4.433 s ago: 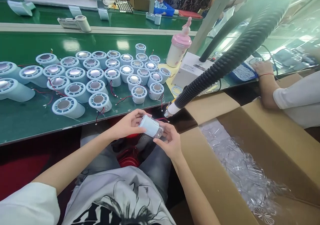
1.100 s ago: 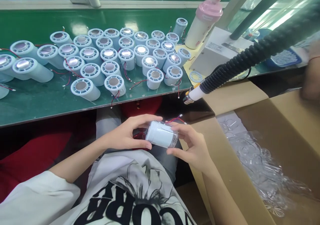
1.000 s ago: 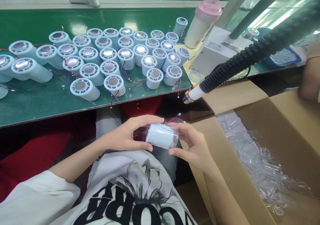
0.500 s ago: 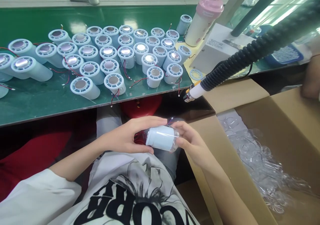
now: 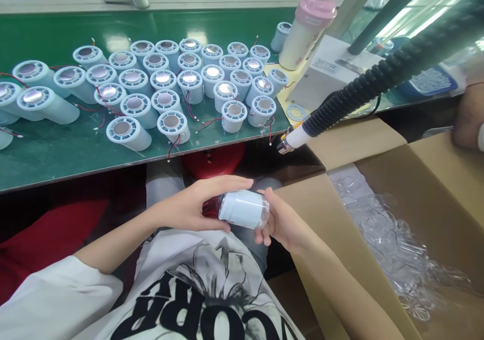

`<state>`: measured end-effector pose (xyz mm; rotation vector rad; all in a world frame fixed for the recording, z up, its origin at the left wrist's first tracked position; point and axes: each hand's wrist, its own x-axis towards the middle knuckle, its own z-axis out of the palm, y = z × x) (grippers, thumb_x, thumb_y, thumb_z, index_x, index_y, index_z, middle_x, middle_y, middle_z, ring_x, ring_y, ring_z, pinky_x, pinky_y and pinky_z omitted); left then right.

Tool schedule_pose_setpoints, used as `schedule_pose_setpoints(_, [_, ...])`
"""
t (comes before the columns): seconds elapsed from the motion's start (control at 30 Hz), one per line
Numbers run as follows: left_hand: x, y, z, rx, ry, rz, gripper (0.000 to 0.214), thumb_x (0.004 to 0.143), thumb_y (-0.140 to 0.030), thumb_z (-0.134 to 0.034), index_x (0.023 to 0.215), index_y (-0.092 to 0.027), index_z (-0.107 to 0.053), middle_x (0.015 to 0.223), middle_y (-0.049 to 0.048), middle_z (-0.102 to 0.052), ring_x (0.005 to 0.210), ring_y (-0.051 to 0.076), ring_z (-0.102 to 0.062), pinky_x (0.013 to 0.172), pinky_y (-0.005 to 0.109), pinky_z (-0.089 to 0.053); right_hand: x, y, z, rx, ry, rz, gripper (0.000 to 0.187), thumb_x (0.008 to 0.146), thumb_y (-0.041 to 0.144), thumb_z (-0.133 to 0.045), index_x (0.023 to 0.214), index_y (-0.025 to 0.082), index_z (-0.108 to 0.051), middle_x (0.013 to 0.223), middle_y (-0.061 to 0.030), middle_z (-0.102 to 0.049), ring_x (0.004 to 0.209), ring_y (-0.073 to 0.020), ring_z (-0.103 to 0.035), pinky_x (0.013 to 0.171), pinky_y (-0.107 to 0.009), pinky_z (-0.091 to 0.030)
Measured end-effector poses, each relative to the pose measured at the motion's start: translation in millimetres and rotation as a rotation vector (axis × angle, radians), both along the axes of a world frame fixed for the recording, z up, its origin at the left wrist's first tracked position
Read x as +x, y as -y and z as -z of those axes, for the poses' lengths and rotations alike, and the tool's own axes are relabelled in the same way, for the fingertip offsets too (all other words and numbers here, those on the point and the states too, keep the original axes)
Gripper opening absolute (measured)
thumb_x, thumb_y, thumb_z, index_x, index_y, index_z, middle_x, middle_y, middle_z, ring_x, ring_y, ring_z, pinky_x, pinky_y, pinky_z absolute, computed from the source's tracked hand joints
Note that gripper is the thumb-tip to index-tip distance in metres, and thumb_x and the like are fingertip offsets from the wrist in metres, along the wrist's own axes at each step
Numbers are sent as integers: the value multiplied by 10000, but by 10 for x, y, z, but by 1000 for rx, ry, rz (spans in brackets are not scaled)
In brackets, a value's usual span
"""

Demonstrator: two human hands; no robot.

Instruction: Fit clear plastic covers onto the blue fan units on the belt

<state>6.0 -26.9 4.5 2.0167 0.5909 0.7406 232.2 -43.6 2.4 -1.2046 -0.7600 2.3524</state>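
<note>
Over my lap, a light blue cylinder [image 5: 242, 209] lies nearly level, its right part covered by a clear plastic sleeve [image 5: 265, 213]. My left hand [image 5: 196, 201] grips the cylinder's left end, with the thumb below and the fingers along the top. At the sleeved end my right hand [image 5: 283, 224] holds on, thumb at the upper edge and fingertips curled beneath. Whatever lies inside my left palm is hidden. Ahead on the green bench stand several similar blue cylinders [image 5: 165, 98] with slotted ring tops and thin red and black wires.
An open cardboard box [image 5: 340, 239] at right holds clear plastic pieces [image 5: 393, 244]. A black corrugated hose [image 5: 340, 95] with a metal-tipped nozzle [image 5: 286, 145] slants in above it. A pink-capped bottle [image 5: 308, 30] and a white machine [image 5: 321, 73] stand on the green bench [image 5: 56, 153].
My right hand has shifted its grip on the sleeved end: the thumb is now at the upper edge and the fingers show underneath. My left hand has hardly moved.
</note>
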Motion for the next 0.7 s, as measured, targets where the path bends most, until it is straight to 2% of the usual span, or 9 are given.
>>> schedule_pose_setpoints(0.2, [22, 22, 29, 5, 51, -20, 732, 748, -192, -753, 1399, -274, -426, 1404, 143, -500, 1281, 261, -504, 1054, 398, -438, -9, -37, -11, -165, -37, -91, 715, 918, 685, -231, 788, 117, -646, 487, -49, -624, 284, -44, -451, 261, -100, -272])
schedule_pose_setpoints(0.33, [23, 65, 19, -70, 75, -57, 646, 757, -169, -735, 1342, -279, -482, 1370, 133, -506, 1254, 265, -514, 1016, 384, -465, 16, -38, -16, -59, -44, -158, 774, 872, 755, -188, 832, 124, -635, 540, -58, -635, 301, -62, -474, 240, -120, -239])
schedule_pose_setpoints(0.43, [20, 98, -13, -256, 85, -121, 661, 759, -214, -741, 1356, -260, -460, 1347, 134, -511, 1228, 275, -529, 979, 379, -500, 86, -16, 6, 278, 148, -82, 613, 890, 690, -325, 927, 146, -606, 677, -69, -671, 421, -120, -582, 296, -178, -392])
schedule_pose_setpoints(0.47, [21, 107, -24, -324, 89, -142, 649, 769, -225, -734, 1356, -256, -458, 1339, 131, -515, 1205, 271, -546, 952, 369, -518, 112, -6, 17, 452, 245, -29, 491, 913, 604, -398, 998, 159, -588, 784, -81, -693, 511, -141, -633, 372, -210, -481])
schedule_pose_setpoints(0.53, [28, 122, -44, -421, 99, -162, 620, 783, -240, -721, 1347, -252, -466, 1325, 125, -523, 1158, 261, -576, 910, 350, -542, 156, 13, 43, 864, 400, 58, 310, 916, 375, -533, 1174, 204, -521, 1122, -126, -666, 830, -197, -701, 644, -307, -604])
schedule_pose_setpoints(0.6, [39, 131, -59, -468, 117, -165, 617, 784, -251, -722, 1348, -254, -470, 1320, 119, -529, 1126, 257, -596, 884, 339, -555, 178, 26, 70, 1267, 424, 57, 460, 865, 182, -602, 1292, 275, -459, 1417, -123, -490, 1188, -255, -584, 927, -424, -550])
schedule_pose_setpoints(0.63, [44, 132, -66, -487, 121, -163, 617, 786, -258, -720, 1351, -258, -471, 1321, 116, -532, 1117, 256, -602, 873, 336, -559, 179, 31, 83, 1418, 397, 37, 528, 844, 122, -616, 1313, 307, -458, 1478, -100, -427, 1284, -263, -506, 1009, -453, -497])
schedule_pose_setpoints(0.67, [47, 131, -73, -504, 119, -160, 618, 790, -266, -718, 1356, -264, -471, 1321, 112, -536, 1112, 256, -605, 867, 335, -561, 176, 35, 93, 1510, 362, 15, 568, 829, 88, -630, 1317, 332, -471, 1492, -77, -415, 1326, -262, -463, 1053, -461, -460])
schedule_pose_setpoints(0.7, [49, 129, -80, -518, 113, -155, 625, 790, -274, -719, 1363, -270, -470, 1329, 108, -537, 1117, 258, -604, 871, 336, -559, 171, 38, 100, 1531, 325, 2, 586, 818, 82, -654, 1314, 346, -489, 1478, -62, -441, 1335, -256, -454, 1067, -450, -450])
